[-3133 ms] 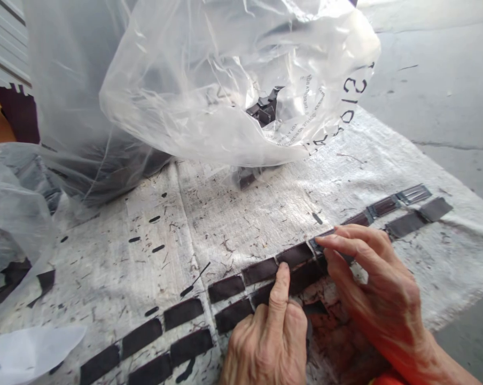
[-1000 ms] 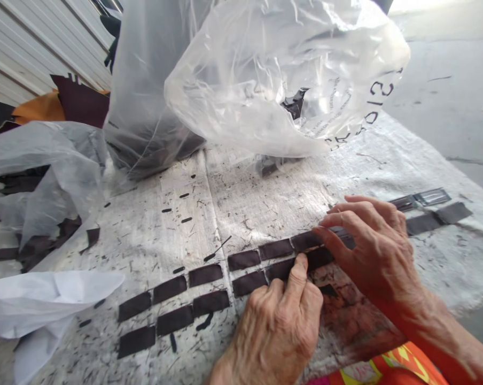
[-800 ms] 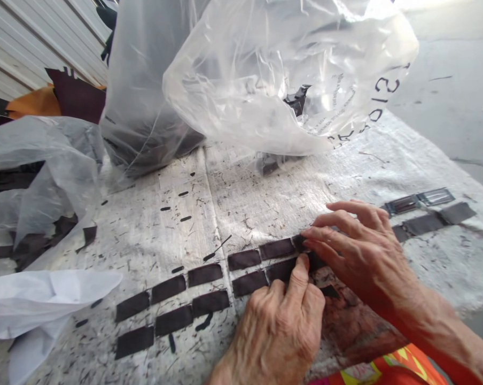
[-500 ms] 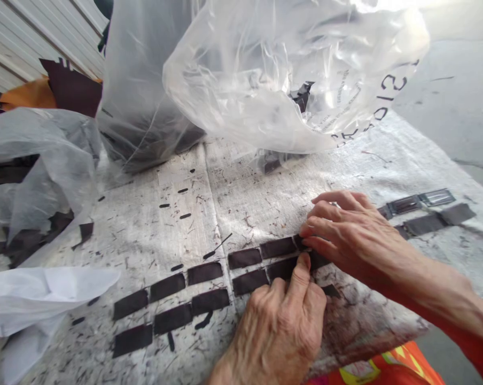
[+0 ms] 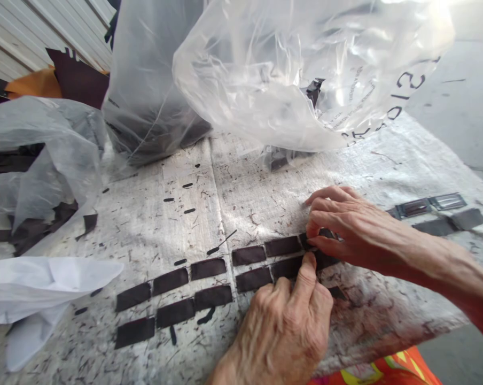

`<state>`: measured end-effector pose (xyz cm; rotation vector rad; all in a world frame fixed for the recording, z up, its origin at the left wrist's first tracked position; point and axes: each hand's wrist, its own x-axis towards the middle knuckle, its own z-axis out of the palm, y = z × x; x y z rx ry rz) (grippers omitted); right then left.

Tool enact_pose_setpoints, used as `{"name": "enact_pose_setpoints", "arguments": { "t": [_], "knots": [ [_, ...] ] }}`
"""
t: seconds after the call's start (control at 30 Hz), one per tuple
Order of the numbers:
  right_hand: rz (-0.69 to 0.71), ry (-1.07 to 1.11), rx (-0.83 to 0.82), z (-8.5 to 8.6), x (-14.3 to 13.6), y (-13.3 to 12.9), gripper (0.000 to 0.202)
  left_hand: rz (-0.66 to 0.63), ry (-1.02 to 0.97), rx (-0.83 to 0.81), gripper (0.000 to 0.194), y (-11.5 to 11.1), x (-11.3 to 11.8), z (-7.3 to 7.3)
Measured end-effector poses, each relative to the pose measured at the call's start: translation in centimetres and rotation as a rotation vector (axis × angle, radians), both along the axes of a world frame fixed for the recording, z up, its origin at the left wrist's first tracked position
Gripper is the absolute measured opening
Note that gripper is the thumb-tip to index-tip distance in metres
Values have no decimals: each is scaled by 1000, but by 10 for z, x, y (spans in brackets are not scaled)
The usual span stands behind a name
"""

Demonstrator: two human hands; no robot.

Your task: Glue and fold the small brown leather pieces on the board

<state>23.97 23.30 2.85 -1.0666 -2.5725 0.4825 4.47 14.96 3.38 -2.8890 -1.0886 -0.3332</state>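
Observation:
Two rows of small dark rectangular pieces (image 5: 248,255) run across the pale, lint-flecked cloth (image 5: 261,203). My left hand (image 5: 287,321) lies low in the middle, its index fingertip pressing the lower row and the other fingers curled under. Just right of that fingertip, my right hand (image 5: 333,219) pinches at a dark piece in the upper row, thumb and index together at its edge. Beyond my right wrist, both rows continue, the upper one with pieces that have shiny slots (image 5: 448,201).
A large clear bag (image 5: 233,101) with printing bulges over the back. Another filled bag (image 5: 157,123) stands behind left. At left lie an open bag of dark scraps (image 5: 65,133) and a white sheet (image 5: 45,289). Small black slivers dot the cloth.
The view has shifted slightly. My right hand's thumb and index have moved onto the upper-row piece and closed at it, with the wrist raised a little. My left fingertip stays on the lower row.

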Motion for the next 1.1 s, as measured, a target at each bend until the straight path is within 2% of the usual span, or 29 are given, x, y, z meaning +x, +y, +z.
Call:
{"name": "enact_pose_setpoints", "arguments": {
  "t": [0.3,0.7,0.8,0.87,0.93,1.0,1.1],
  "knots": [
    [-61,73,152,-14,0,-10,16,-14,-24,12,32,1,0,1],
    [-102,125,190,-22,0,-13,19,14,-9,-24,33,4,2,2],
    [-138,103,241,-23,-1,-14,15,21,-15,-22,34,4,2,1],
    [-203,111,303,-24,0,-20,10,16,-27,-23,34,4,2,1],
    [-263,159,360,-25,3,-30,18,5,-38,-23,34,4,0,0],
    [-278,179,372,-26,7,-43,29,-7,-32,-36,33,4,-1,-1],
    [-251,107,346,-28,10,-58,35,-17,-25,-65,34,5,-2,0]
  ]
}}
